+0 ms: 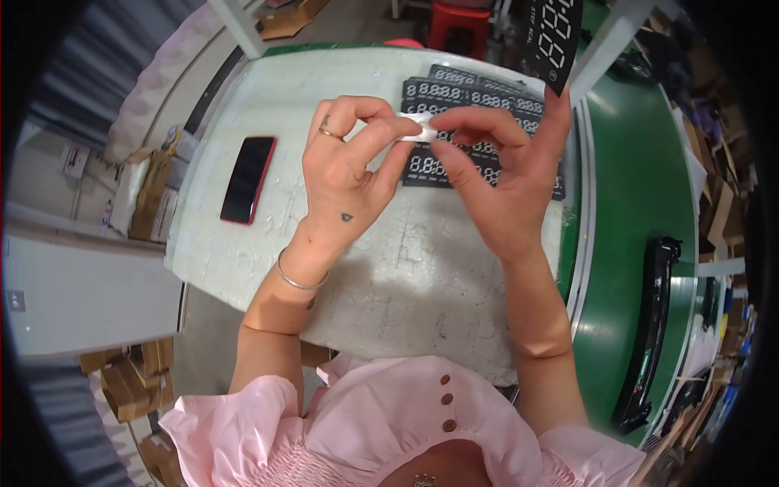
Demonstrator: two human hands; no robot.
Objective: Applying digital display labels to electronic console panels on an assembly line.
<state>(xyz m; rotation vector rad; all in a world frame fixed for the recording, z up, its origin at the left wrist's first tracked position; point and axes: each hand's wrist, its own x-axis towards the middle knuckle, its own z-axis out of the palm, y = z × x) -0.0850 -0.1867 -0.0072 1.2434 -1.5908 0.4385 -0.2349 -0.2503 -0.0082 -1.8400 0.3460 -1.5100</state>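
We pinch a small white piece (414,132) between both hands: the left hand (341,162) grips its left end, and thumb and index fingers of the right hand (515,183) close at its right end. It sits at the fingertips, above the bench (398,300), near dark printed panels (422,166).

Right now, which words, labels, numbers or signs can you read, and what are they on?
I describe print without copying it.
Black sheets: rows of white segment-style digits; smaller print unreadable.
Black strip at the right hand: similar digits, small lettering.
Grey plate, far left: too small to read.
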